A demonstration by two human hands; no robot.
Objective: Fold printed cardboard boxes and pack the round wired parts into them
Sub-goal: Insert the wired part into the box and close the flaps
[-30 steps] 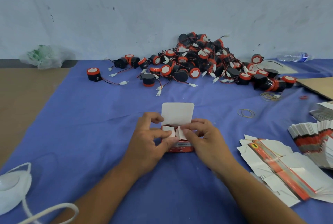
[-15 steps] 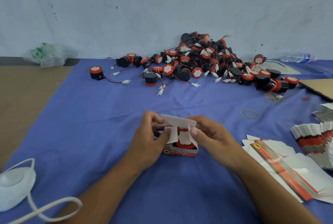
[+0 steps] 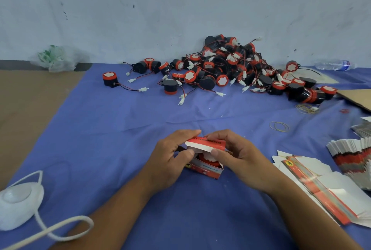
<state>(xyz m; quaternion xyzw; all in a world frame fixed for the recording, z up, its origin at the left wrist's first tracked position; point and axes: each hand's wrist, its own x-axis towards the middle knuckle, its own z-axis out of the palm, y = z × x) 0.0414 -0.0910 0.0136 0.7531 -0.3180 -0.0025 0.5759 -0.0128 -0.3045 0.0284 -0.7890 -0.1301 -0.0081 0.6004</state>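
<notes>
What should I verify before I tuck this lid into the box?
1. Left hand and right hand both grip the box: ok.
2. Round part sits inside the box: ok.
3. Its wire fully inside: cannot tell, the lid flap and the hands hide it.
4. Lid flap tucked in: not ok, bent over the opening, not yet inserted.
5. Pile of parts ready for the next box: ok.

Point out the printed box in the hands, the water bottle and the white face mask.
printed box (image 3: 205, 170), head view, on its front printed panel.
water bottle (image 3: 329, 65), head view, on its clear body.
white face mask (image 3: 18, 199), head view, on its domed cup.
</notes>
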